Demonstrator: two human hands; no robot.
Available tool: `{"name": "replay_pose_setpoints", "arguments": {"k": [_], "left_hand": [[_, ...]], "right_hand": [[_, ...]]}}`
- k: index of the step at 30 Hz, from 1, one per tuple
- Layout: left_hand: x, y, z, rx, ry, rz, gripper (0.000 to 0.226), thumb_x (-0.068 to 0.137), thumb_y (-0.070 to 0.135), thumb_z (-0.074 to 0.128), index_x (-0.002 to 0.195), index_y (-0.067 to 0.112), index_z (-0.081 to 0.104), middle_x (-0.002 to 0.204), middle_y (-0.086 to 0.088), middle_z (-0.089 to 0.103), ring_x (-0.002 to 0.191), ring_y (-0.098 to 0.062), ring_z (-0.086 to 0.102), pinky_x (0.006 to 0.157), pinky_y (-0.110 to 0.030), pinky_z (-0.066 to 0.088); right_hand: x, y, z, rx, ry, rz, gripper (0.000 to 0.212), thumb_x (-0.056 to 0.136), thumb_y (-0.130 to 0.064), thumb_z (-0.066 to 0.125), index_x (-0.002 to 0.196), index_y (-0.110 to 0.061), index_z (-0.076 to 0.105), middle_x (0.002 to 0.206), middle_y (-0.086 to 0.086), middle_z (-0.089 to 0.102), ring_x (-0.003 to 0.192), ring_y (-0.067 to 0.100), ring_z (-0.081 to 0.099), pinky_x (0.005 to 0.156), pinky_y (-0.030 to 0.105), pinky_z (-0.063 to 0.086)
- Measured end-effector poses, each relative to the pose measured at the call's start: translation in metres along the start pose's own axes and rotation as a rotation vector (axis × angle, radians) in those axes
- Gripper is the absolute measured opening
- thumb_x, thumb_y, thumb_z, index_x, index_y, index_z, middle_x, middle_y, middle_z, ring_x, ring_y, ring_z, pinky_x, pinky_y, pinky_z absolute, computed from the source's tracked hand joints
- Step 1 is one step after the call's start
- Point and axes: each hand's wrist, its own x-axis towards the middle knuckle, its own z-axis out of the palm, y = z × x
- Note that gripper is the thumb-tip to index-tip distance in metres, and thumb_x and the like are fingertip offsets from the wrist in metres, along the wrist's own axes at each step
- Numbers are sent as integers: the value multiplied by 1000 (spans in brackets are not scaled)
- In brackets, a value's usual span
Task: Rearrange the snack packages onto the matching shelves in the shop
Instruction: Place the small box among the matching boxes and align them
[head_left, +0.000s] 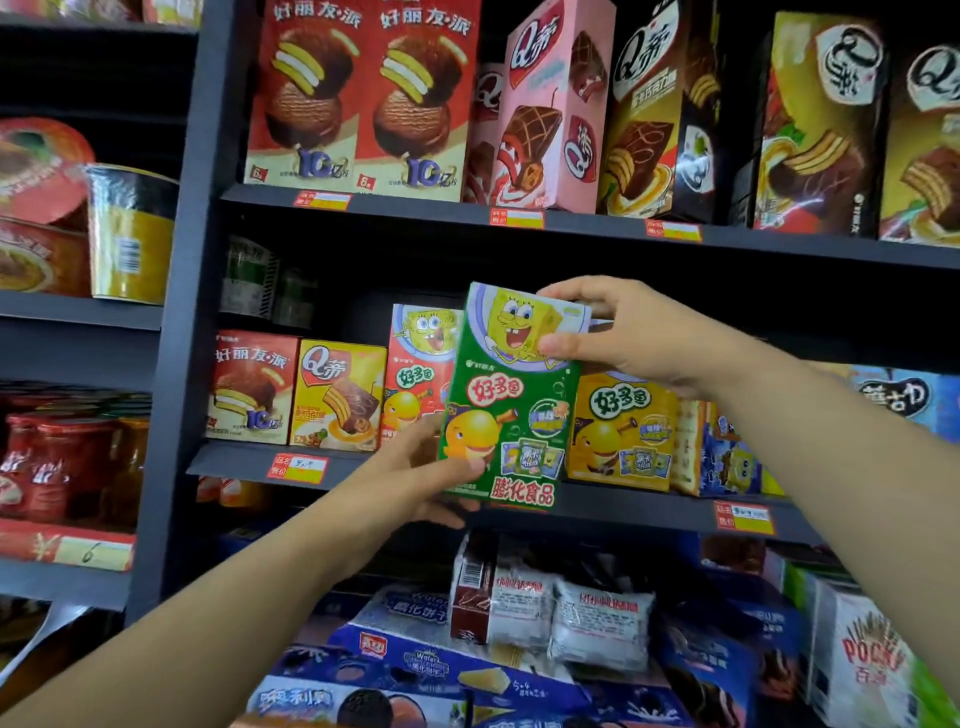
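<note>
A green snack box (511, 410) with a yellow cartoon sponge and a fish is held upright in front of the middle shelf (623, 501). My right hand (628, 332) pinches its top right corner. My left hand (415, 478) grips its lower left corner from below. Behind it on the shelf stand a red box of the same kind (415, 374) on the left and a yellow one (621, 431) on the right. The green box covers the gap between them.
The top shelf (571, 221) carries tall chocolate pie and cake boxes. Small pie boxes (252, 387) stand at the middle shelf's left end. Blue biscuit packs and white bags (597, 623) fill the bottom. Instant noodle cups (130, 234) sit on the left unit.
</note>
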Motion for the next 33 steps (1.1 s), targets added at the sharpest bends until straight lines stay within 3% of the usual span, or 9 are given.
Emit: {"name": "replay_pose_setpoints", "arguments": {"k": [4,8,15,19,24,28,33], "left_hand": [[5,0,-7,321,236,107,31,82,26,68,108,32,51,109,8,57,95,-14,61,77,-31,54],[8,-3,-19,499,329,179,27,84,19,67,107,23,53,99,0,62,84,-13,60,63,-18,48],[8,-4,-28,562,333,181,20,85,17,65,101,24,55,91,0,64,78,-15,62,63,-24,50],[9,-3,-31,585,326,189,20,85,17,65,101,23,55,90,2,64,78,-18,63,64,-26,52],[13,-2,-32,738,327,260,18,85,18,65,98,23,55,93,7,61,84,-14,60,73,-29,52],[15,-3,-33,1056,303,393,23,86,23,62,108,21,54,103,13,49,98,-5,46,82,-18,35],[16,-8,-29,1116,275,408,28,88,24,60,114,19,54,108,12,46,107,-6,43,86,-17,29]], "right_hand": [[10,-7,-7,-127,103,-19,32,77,-22,76,106,-25,62,100,-7,69,94,14,69,83,32,58],[24,-7,-8,-291,98,13,40,76,-26,78,112,-19,62,99,-8,68,93,11,67,88,36,55],[42,15,-1,-573,113,60,54,71,-47,77,116,-24,58,119,-2,62,107,14,58,93,33,48],[37,13,0,-758,114,1,51,73,-55,70,112,-24,57,113,-3,59,99,14,55,87,35,49],[35,11,-4,-1063,149,-77,50,78,-55,65,117,-24,58,111,0,55,111,20,42,92,37,39],[38,19,-6,-1060,125,-11,52,77,-58,65,118,-29,52,113,-2,56,112,24,45,95,39,31],[36,29,-5,-957,99,34,54,80,-52,66,124,-28,46,115,-3,62,109,24,54,99,39,28]]}}
